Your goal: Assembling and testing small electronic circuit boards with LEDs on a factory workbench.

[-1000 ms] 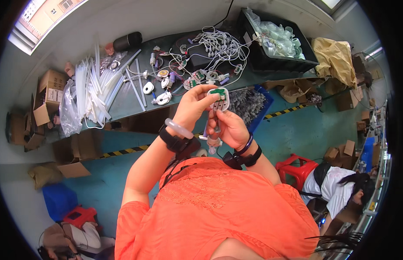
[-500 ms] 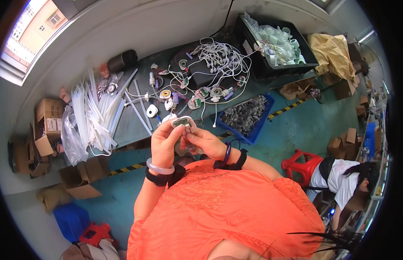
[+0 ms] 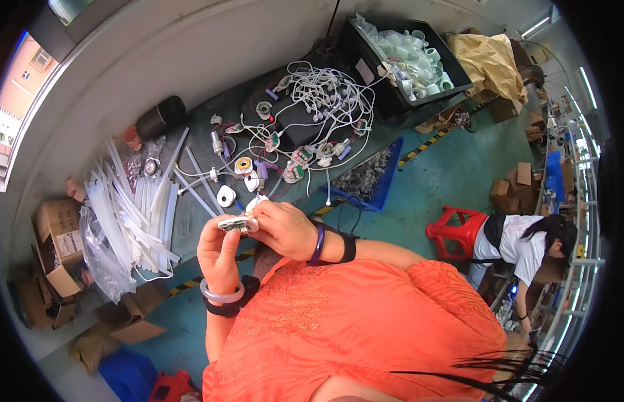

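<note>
My left hand (image 3: 219,253) pinches a small white plastic housing (image 3: 230,221) between thumb and fingers, above the table's near edge. A small circuit board and a metal part show in the housing's open side. Close against its right side is my right hand (image 3: 285,229), fingers closed; what they grip is mostly hidden. A white piece (image 3: 256,202) shows just beyond the right fingertips. On the table beyond lie a white round cap (image 3: 226,196), a white part with a yellow ring (image 3: 243,165) and several small green circuit boards (image 3: 293,173) wired to purple cylinders (image 3: 261,169).
White cables (image 3: 329,94) lie tangled at the back. Clear tubes (image 3: 134,211) are piled left, near a black cylinder (image 3: 161,117). A black crate (image 3: 419,100) holds translucent cups; a blue tray (image 3: 390,175) holds grey parts. A co-worker (image 3: 526,244) bends near a red stool (image 3: 453,234).
Both hands have moved left with the housing, which is now tilted flatter. My right hand has shifted up to the housing's right side. The view has turned slightly.
</note>
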`<state>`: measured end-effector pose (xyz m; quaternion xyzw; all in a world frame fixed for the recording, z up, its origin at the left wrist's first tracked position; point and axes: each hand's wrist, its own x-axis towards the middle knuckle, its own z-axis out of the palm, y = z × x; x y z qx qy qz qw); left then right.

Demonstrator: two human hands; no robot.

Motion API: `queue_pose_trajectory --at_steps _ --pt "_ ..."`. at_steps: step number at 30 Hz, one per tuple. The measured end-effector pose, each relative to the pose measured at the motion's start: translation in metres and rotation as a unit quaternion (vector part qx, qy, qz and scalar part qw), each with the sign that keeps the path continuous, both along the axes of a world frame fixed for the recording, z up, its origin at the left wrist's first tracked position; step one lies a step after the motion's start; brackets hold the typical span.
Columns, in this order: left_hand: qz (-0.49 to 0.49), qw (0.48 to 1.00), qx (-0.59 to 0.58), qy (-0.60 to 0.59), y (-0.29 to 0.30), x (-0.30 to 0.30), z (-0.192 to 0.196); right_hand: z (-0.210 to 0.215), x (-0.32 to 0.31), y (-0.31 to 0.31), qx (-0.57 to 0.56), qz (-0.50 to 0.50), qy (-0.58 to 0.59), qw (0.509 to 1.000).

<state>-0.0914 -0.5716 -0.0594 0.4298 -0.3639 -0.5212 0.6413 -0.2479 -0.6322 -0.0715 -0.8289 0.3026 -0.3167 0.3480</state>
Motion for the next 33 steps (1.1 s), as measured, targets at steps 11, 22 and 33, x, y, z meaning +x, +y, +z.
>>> queue_pose_trajectory --at_steps 11,22,33 --pt "-0.014 1.0 -0.008 0.014 -0.013 -0.013 -0.014 -0.011 -0.015 -0.031 0.59 0.156 -0.2 0.767" --pt "0.159 0.971 0.087 0.157 -0.062 -0.052 -0.004 -0.017 -0.034 -0.087 0.284 0.204 0.061 0.935" --pt "0.299 0.937 0.118 0.136 -0.045 -0.021 0.012 0.019 -0.185 -0.236 0.198 -0.058 0.114 0.972"
